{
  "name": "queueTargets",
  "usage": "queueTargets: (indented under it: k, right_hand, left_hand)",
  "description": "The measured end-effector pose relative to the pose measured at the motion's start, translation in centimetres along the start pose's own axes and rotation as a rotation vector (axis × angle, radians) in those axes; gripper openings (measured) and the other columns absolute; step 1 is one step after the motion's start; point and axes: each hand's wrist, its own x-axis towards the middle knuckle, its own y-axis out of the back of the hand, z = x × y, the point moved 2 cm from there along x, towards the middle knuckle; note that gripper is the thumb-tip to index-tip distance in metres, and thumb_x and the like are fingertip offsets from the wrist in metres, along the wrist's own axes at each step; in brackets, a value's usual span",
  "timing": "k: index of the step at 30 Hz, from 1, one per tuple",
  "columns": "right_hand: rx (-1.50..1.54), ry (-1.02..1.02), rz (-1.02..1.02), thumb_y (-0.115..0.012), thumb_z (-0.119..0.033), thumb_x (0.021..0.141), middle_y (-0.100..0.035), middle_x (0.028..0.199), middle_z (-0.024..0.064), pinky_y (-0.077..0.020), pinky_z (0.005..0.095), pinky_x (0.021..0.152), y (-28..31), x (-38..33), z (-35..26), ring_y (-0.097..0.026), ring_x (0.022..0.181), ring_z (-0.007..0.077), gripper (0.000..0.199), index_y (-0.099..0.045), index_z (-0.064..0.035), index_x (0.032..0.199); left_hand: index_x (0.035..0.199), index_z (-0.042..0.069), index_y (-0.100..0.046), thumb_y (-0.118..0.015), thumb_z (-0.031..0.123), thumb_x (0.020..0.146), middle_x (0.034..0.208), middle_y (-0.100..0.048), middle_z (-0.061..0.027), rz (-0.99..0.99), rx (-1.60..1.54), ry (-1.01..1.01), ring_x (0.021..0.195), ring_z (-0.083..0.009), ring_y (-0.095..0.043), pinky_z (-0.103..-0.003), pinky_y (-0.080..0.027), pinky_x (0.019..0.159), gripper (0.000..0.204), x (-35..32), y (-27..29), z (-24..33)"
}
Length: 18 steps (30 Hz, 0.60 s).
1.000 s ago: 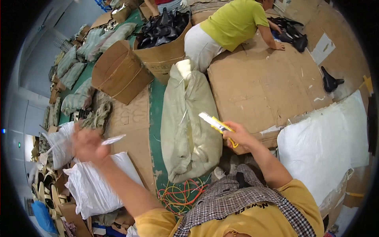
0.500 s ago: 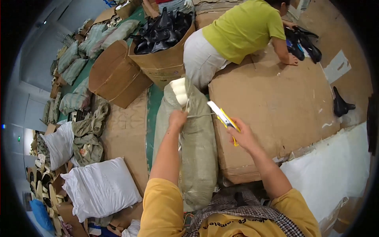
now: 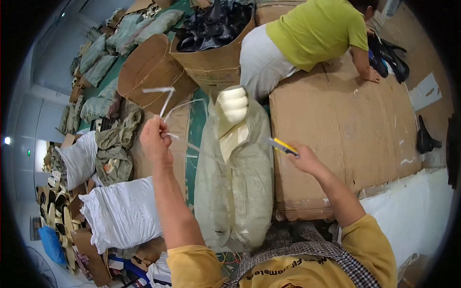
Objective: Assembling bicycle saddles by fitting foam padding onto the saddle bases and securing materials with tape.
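The left hand (image 3: 157, 137) is raised to the left of a pale green woven sack (image 3: 247, 201), its fingers closed on a white plastic strip (image 3: 168, 102). One end of the strip sticks up above the fist in a bent hook; other lengths loop and trail toward the sack. The right hand (image 3: 303, 158) has its fingers curled round a yellow utility knife (image 3: 284, 147), the blade end pointing left near the sack's right edge — whether it touches the fabric I cannot tell.

The sack lies lengthwise in front of the person, its far end gaping over stacked cream-coloured foam pieces (image 3: 233, 103). Right of it is a broad brown cardboard surface (image 3: 345, 129), where a co-worker in a lime-green top (image 3: 312, 36) leans on one hand beside black bicycle saddles (image 3: 384, 57). Beyond the sack stands a carton (image 3: 211, 65) heaped with more black saddles — a tilted cardboard box (image 3: 144, 72) is next to it. A stuffed white bag (image 3: 122, 211) lies at left.
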Motion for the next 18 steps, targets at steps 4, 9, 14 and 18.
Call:
queueTargets:
  k: [4,9,14,18]
  right_hand:
    - [0.399,-0.080,0.110,-0.061,-0.015,0.076,-0.058,0.074,0.0066,-0.0470,0.0288,0.058,0.5,1.7,-3.2,-0.059,0.068,0.0145,0.028,-0.053,-0.0017,0.099]
    - [0.642,-0.148,-0.226,-0.059,-0.021,0.077,-0.057,0.071,0.0080,-0.0468,0.0326,0.058,-9.7,5.1,-8.3,-0.059,0.065,0.0209,0.029,-0.046,-0.0012,0.093]
    - [0.085,0.036,-0.258,-0.055,-0.030,0.079,-0.058,0.075,0.0183,-0.0453,0.0431,0.067,-11.1,1.7,-7.9,-0.058,0.074,0.0354,0.032,-0.044,-0.0024,0.093]
    - [-0.274,0.103,-0.347,-0.058,-0.029,0.077,-0.058,0.083,0.0222,-0.0438,0.0465,0.070,-7.1,-2.6,-2.5,-0.056,0.082,0.0382,0.032,-0.049,-0.0035,0.095]
  left_hand:
    - [0.070,-0.001,-0.058,-0.059,0.049,0.075,0.069,-0.061,-0.0171,-0.188,1.188,-0.263,0.066,-0.0315,-0.059,-0.040,-0.043,0.057,0.051,-3.1,-1.1,-4.9]
    - [0.079,0.001,-0.066,-0.056,0.037,0.071,0.081,-0.062,-0.0213,-0.297,1.502,0.108,0.080,-0.0376,-0.060,-0.043,-0.048,0.072,0.038,-8.8,2.4,-16.2]
    - [0.073,0.001,-0.064,-0.056,0.025,0.071,0.072,-0.061,-0.0208,0.199,1.385,0.027,0.068,-0.0381,-0.060,-0.044,-0.046,0.061,0.026,-5.0,18.0,-11.6]
    - [0.072,0.002,-0.065,-0.060,0.028,0.071,0.072,-0.061,-0.0191,0.211,1.529,-0.153,0.072,-0.0364,-0.060,-0.042,-0.047,0.063,0.026,-2.6,23.0,-6.4]
